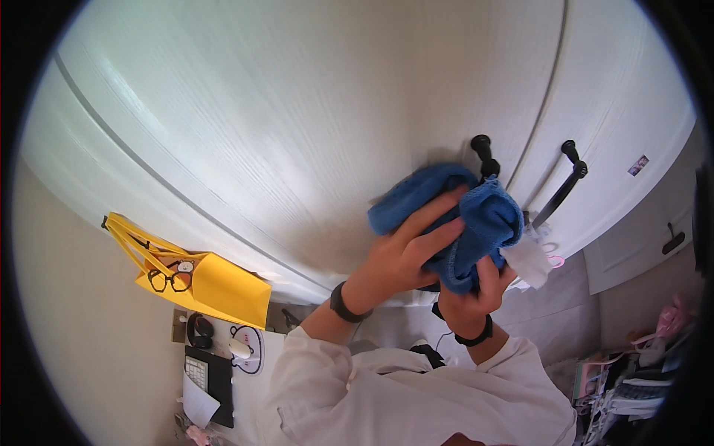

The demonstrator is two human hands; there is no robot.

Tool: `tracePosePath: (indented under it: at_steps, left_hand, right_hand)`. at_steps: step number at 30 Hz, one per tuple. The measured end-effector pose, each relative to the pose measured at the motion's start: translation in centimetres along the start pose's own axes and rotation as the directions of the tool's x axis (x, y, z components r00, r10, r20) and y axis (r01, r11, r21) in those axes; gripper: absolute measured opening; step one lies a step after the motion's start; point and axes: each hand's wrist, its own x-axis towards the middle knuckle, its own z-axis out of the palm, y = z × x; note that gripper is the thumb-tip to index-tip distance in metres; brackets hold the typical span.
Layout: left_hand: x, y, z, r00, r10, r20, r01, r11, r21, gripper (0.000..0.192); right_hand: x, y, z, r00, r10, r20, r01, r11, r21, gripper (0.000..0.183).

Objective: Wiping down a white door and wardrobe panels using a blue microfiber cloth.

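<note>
A blue cloth (491, 214) is bunched between my two hands, right before a white panelled door (312, 122). My left hand (415, 240) presses on it with spread fingers, and part of the cloth lies against the door. Lower down, my right hand (482, 287) grips the cloth's bottom folds; some of those fingers are hidden. Just above the cloth, a black door handle (483, 148) shows its upper end, while its lower part is covered. Both wrists wear black bands.
Another black handle (558, 192) is on the neighbouring door, with a white hanging item (530, 262) beside it. At left hangs a yellow bag (234, 284) above a desk with headphones (199, 331), a mouse (240, 348) and a keyboard (196, 372). A loaded rack (630, 396) stands lower right.
</note>
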Motion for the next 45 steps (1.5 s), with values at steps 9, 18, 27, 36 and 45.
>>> tracePosePath:
  at_steps: [9, 18, 27, 36, 45]
  left_hand:
    - [-1.9, -1.6, -1.1, 0.988, 0.138, -0.07, -0.128, 0.983, 0.135, 0.051]
    - [-7.8, -4.1, -7.8, 0.996, 0.067, -0.062, -0.067, 0.998, -0.001, 0.033]
    - [-16.3, -5.4, -14.3, 0.961, -0.272, -0.049, 0.261, 0.953, -0.156, 0.026]
    - [-25.6, -6.3, -9.3, 0.967, -0.255, 0.004, 0.255, 0.967, -0.02, 0.041]
    - [-30.8, -5.7, -7.8, 0.881, -0.456, 0.128, 0.462, 0.887, -0.016, 0.037]
  right_hand:
    - [0.2, -1.3, 2.6, 0.989, -0.143, -0.046, 0.142, 0.989, -0.031, 0.039]
    - [-5.3, -2.5, 7.3, 0.973, -0.084, 0.216, 0.091, 0.996, -0.022, 0.039]
    - [-16.6, 0.1, 13.4, 0.893, 0.003, 0.451, 0.019, 0.999, -0.044, 0.049]
    - [-23.5, 1.8, 13.8, 0.865, 0.036, 0.5, 0.062, 0.982, -0.178, 0.06]
    - [-23.5, -2.1, 16.4, 0.894, 0.301, 0.333, -0.318, 0.948, -0.005, 0.038]
